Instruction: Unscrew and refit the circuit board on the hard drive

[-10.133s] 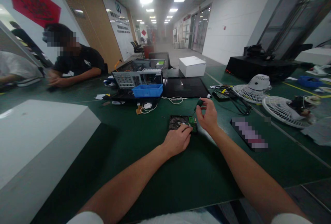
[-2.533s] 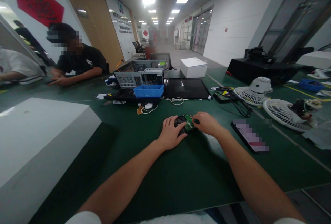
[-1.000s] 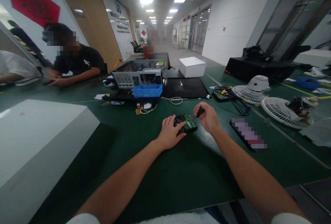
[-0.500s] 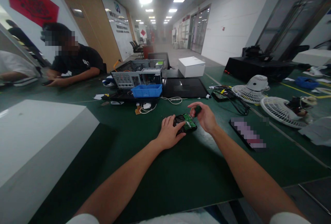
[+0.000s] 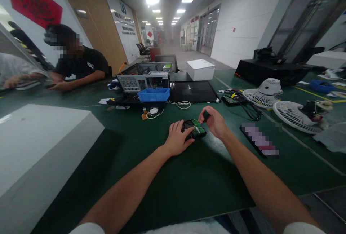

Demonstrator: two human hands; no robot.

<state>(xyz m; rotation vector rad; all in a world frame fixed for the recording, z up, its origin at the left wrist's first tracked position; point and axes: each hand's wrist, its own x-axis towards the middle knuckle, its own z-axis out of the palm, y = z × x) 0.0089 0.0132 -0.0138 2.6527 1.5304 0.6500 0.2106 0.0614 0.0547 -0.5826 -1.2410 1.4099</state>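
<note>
A hard drive (image 5: pixel 195 128) with a green circuit board facing up lies on the green table (image 5: pixel 167 176) in front of me. My left hand (image 5: pixel 177 140) rests on its left side, fingers spread flat, pinning it down. My right hand (image 5: pixel 213 121) hovers at the drive's right end, fingers pinched round a small dark tool (image 5: pixel 207 115) held upright over the board's far corner.
A blurred flat device (image 5: pixel 260 141) lies right of my right arm. Behind stand an open computer case (image 5: pixel 144 79), a blue bin (image 5: pixel 154 94), a black panel (image 5: pixel 192 91), a white box (image 5: pixel 200 69) and fan parts (image 5: pixel 294 117). A large white box (image 5: pixel 40 144) fills the left. Another person (image 5: pixel 78 64) sits far left.
My right hand, lifted and turned with the small tool half a second ago, has come back down toward the drive's right end. My left hand has stayed on the drive.
</note>
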